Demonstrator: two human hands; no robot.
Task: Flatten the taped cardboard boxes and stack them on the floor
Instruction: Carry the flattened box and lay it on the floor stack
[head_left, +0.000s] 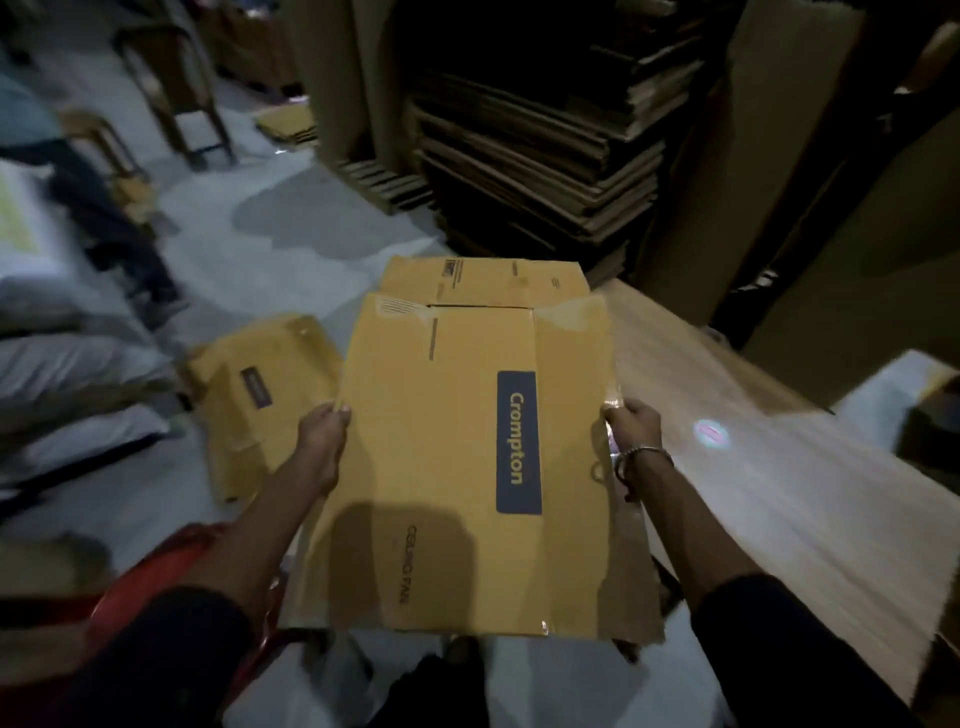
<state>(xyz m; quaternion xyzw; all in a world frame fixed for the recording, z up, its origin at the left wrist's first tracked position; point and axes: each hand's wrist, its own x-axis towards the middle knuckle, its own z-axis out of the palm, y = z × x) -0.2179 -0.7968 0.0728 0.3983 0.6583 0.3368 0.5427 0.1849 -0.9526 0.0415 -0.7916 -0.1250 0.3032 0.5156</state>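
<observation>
A flattened yellow-brown cardboard box (441, 447) with a blue "Crompton" label and clear tape on its flaps is held out in front of me, above the floor. My left hand (322, 436) grips its left edge, thumb on top. At the right edge my right hand (631, 423), with a metal bangle on the wrist, pinches the taped flap. On the floor to the left lies a small stack of flattened boxes (260, 395) of the same kind.
A wooden table top (753, 441) runs along the right. Tall piles of flat dark cardboard (535, 156) stand ahead. White filled sacks (62, 364) lie at the left, a wooden stool (176, 88) and a seated person (31, 119) beyond. Grey floor (291, 218) lies between.
</observation>
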